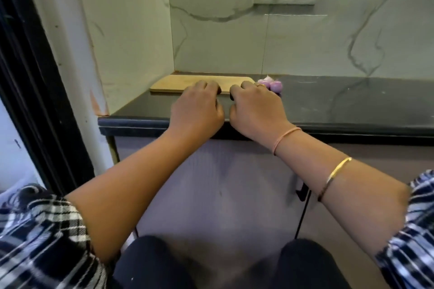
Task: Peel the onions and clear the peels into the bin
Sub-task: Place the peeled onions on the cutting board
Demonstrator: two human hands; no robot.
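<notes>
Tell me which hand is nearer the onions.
Right. The right hand rests just in front of the onions, its knuckles partly covering them; the left hand lies further left, before the cutting board.

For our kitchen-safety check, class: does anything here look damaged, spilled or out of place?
The side wall panel is chipped at its lower corner, by the counter, baring brown material. The cutting board lies flat, the onions sit beside it; nothing is spilled.
</notes>
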